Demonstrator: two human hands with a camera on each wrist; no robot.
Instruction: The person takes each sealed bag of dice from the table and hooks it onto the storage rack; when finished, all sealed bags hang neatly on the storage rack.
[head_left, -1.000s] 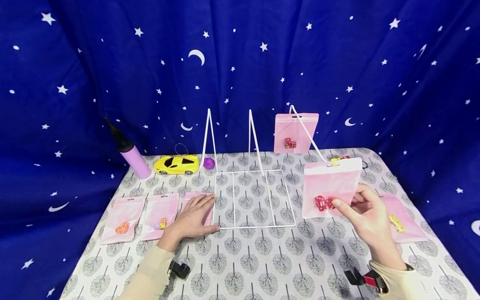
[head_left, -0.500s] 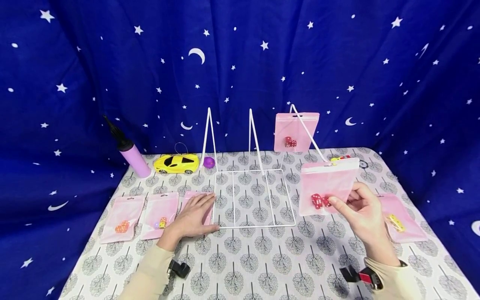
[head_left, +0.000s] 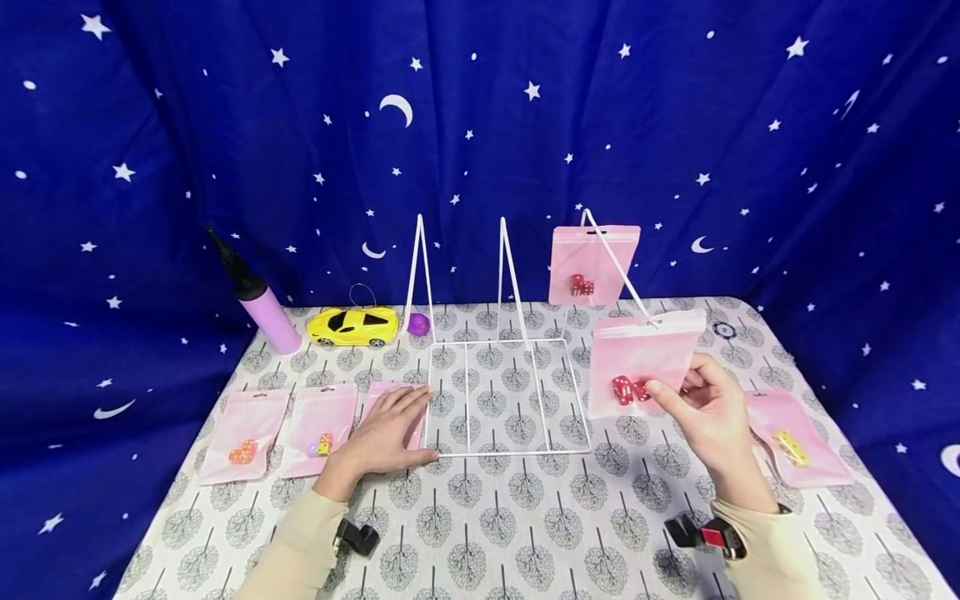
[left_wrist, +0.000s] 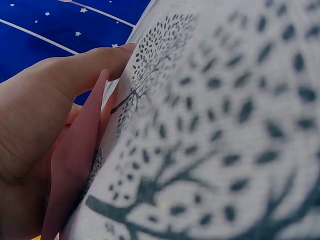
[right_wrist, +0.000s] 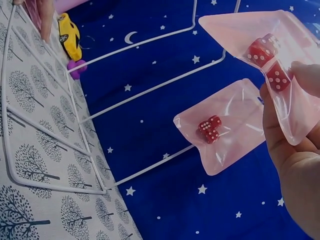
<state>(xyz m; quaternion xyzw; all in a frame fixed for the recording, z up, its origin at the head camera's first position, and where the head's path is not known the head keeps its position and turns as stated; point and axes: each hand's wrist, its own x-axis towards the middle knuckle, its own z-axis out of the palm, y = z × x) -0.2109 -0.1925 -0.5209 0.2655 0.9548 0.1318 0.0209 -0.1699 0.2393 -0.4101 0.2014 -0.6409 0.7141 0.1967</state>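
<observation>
My right hand (head_left: 716, 429) pinches a pink zip bag (head_left: 626, 354) by its lower right side, thumb in front beside the red dice (right_wrist: 277, 77) inside. The bag is upright off the table, its hang hole overlapping the front tip of the white wire rack's (head_left: 510, 454) right prong in the head view. Farther back on that prong hangs another pink bag with red dice (head_left: 581, 286). My left hand (head_left: 386, 429) lies with fingers extended over a third pink bag (head_left: 382, 390), fingertips and thumb tip at the rack base's left side; it hides most of that bag.
Pink bags with orange dice (head_left: 243, 452) and a yellow die (head_left: 325, 444) lie at left; one with a yellow item (head_left: 791, 447) lies at right. Behind are a lilac hand pump (head_left: 270, 321), a yellow toy car (head_left: 352, 327) and a purple ball (head_left: 418, 324).
My right hand has moved left and slightly up, bringing the held bag's hang hole to the right prong's tip. My left hand has stayed in place.
</observation>
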